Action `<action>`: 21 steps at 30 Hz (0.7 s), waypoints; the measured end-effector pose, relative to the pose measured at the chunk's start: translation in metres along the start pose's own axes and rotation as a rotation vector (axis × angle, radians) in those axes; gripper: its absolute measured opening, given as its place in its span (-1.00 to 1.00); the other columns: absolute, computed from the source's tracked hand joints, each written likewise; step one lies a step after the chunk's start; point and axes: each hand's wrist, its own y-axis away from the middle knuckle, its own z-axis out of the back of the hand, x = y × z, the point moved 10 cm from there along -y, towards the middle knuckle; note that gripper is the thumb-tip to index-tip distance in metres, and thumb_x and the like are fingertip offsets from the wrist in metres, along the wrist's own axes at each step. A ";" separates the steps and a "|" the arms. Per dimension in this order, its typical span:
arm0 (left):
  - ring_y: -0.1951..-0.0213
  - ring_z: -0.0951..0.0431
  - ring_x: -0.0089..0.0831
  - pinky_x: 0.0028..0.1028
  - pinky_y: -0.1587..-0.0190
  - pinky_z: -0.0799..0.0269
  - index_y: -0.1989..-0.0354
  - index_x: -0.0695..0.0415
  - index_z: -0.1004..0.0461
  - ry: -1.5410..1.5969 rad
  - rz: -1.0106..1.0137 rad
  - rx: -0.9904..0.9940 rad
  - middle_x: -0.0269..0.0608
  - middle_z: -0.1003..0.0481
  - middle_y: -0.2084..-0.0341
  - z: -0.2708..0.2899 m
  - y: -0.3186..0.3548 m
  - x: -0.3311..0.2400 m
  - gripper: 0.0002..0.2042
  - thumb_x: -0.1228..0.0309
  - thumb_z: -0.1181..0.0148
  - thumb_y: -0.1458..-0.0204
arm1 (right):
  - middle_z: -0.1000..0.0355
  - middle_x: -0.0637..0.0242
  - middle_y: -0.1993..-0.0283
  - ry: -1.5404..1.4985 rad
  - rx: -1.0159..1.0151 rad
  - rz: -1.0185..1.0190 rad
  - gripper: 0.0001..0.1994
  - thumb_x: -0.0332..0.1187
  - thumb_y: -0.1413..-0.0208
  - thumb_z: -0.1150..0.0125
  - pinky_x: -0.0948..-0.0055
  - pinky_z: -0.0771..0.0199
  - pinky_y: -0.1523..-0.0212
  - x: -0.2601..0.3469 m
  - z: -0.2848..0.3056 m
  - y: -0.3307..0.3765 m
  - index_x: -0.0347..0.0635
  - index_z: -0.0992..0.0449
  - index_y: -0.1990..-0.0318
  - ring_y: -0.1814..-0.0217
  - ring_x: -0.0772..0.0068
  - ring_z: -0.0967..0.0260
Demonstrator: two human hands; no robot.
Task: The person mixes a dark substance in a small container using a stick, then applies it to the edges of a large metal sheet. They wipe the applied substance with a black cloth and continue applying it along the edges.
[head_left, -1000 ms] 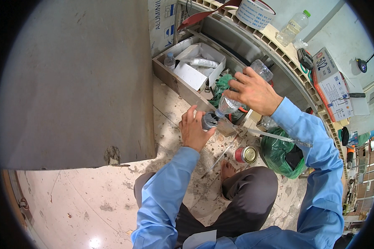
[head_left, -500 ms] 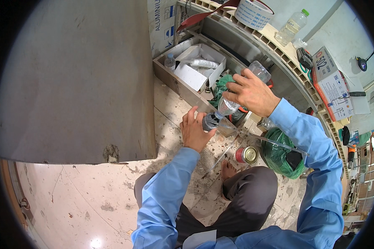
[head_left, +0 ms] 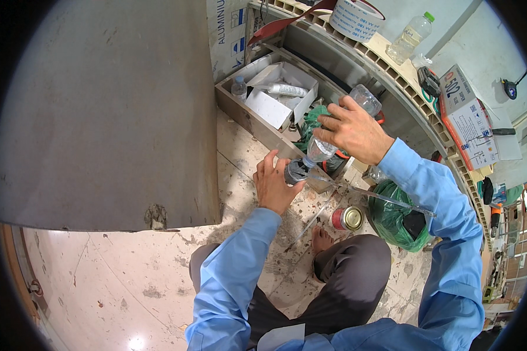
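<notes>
My left hand [head_left: 274, 184] curls round a small dark grey cup [head_left: 295, 172], thumb and fingers on its sides. Above it my right hand [head_left: 354, 131] grips a clear plastic bottle [head_left: 322, 148], tilted neck down to the left. The bottle's mouth sits at the cup's rim; whether liquid is flowing I cannot tell. Beyond the right fingers a clear rounded bottle end [head_left: 366, 100] shows in line with the neck. A red can with a gold lid [head_left: 351, 218] stands on the floor below the hands.
A wooden drawer [head_left: 249, 120] holds a white box [head_left: 267, 110] and a small bottle [head_left: 239, 88]. Green plastic bags [head_left: 392, 219] lie to the right, beside a thin strip [head_left: 386, 200]. A large grey panel [head_left: 105, 117] blocks the left. A curved shelf carries tape, a bottle and a carton [head_left: 468, 120].
</notes>
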 end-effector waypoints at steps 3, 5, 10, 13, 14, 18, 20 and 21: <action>-0.33 -0.27 -0.02 -0.02 -0.35 -0.24 -0.04 0.00 -0.54 0.006 -0.021 -0.038 -0.19 -0.28 -0.34 0.004 0.000 -0.002 -0.38 0.20 -0.68 0.26 | -0.55 0.48 0.19 -0.003 -0.010 0.001 -0.78 -0.28 -0.04 -0.31 0.33 -0.28 -0.11 -0.001 0.001 0.000 0.04 -0.69 0.14 -0.03 0.42 -0.36; -0.36 -0.23 -0.06 -0.04 -0.37 -0.20 -0.08 -0.02 -0.54 0.004 -0.015 -0.015 -0.23 -0.24 -0.37 0.002 0.000 -0.001 -0.37 0.19 -0.66 0.23 | -0.55 0.48 0.20 -0.013 -0.006 -0.002 -0.79 -0.28 -0.03 -0.31 0.33 -0.28 -0.11 -0.001 0.002 0.000 0.03 -0.69 0.16 -0.03 0.42 -0.36; -0.39 -0.20 -0.09 -0.04 -0.38 -0.18 -0.10 -0.03 -0.53 0.008 -0.006 0.003 -0.25 -0.21 -0.39 -0.001 0.000 0.000 -0.36 0.19 -0.66 0.22 | -0.59 0.44 0.03 -0.024 0.092 -0.018 -0.69 -0.25 -0.06 -0.27 0.28 -0.27 -0.14 -0.004 -0.006 0.000 0.05 -0.69 0.02 -0.08 0.40 -0.38; -0.39 -0.19 -0.09 -0.04 -0.38 -0.17 -0.10 -0.03 -0.53 0.011 -0.008 0.000 -0.25 -0.21 -0.39 -0.001 0.000 0.000 -0.36 0.19 -0.66 0.21 | -0.56 0.46 0.13 -0.010 0.040 -0.010 -0.74 -0.27 -0.05 -0.28 0.30 -0.28 -0.11 -0.004 -0.001 0.000 0.05 -0.69 0.09 -0.05 0.40 -0.37; -0.39 -0.19 -0.09 -0.04 -0.38 -0.17 -0.10 -0.03 -0.53 0.013 -0.009 0.000 -0.25 -0.21 -0.39 -0.001 -0.001 0.000 -0.36 0.19 -0.66 0.21 | -0.53 0.48 0.22 -0.018 -0.008 -0.003 -0.79 -0.28 -0.03 -0.29 0.32 -0.28 -0.10 -0.003 0.004 0.000 0.04 -0.69 0.16 -0.03 0.41 -0.37; -0.39 -0.19 -0.09 -0.04 -0.38 -0.17 -0.11 -0.03 -0.53 0.015 -0.001 0.008 -0.25 -0.20 -0.39 -0.003 -0.001 0.000 -0.36 0.19 -0.66 0.21 | -0.49 0.47 0.23 -0.015 0.007 -0.009 -0.78 -0.29 -0.03 -0.30 0.32 -0.29 -0.10 -0.005 0.002 0.000 0.05 -0.69 0.15 -0.03 0.40 -0.37; -0.39 -0.19 -0.09 -0.03 -0.38 -0.17 -0.10 -0.03 -0.53 0.017 -0.008 0.000 -0.25 -0.20 -0.39 -0.002 -0.001 0.000 -0.36 0.19 -0.66 0.22 | -0.47 0.46 0.24 -0.005 -0.022 -0.013 -0.78 -0.29 -0.03 -0.30 0.32 -0.29 -0.10 -0.006 0.004 0.000 0.05 -0.68 0.14 -0.03 0.40 -0.37; -0.39 -0.19 -0.09 -0.03 -0.38 -0.17 -0.10 -0.03 -0.53 0.019 -0.004 0.000 -0.25 -0.20 -0.39 -0.003 -0.001 0.000 -0.36 0.20 -0.66 0.22 | -0.47 0.46 0.24 -0.008 -0.016 -0.010 -0.78 -0.29 -0.03 -0.30 0.32 -0.29 -0.10 -0.005 0.004 0.000 0.05 -0.68 0.14 -0.02 0.40 -0.37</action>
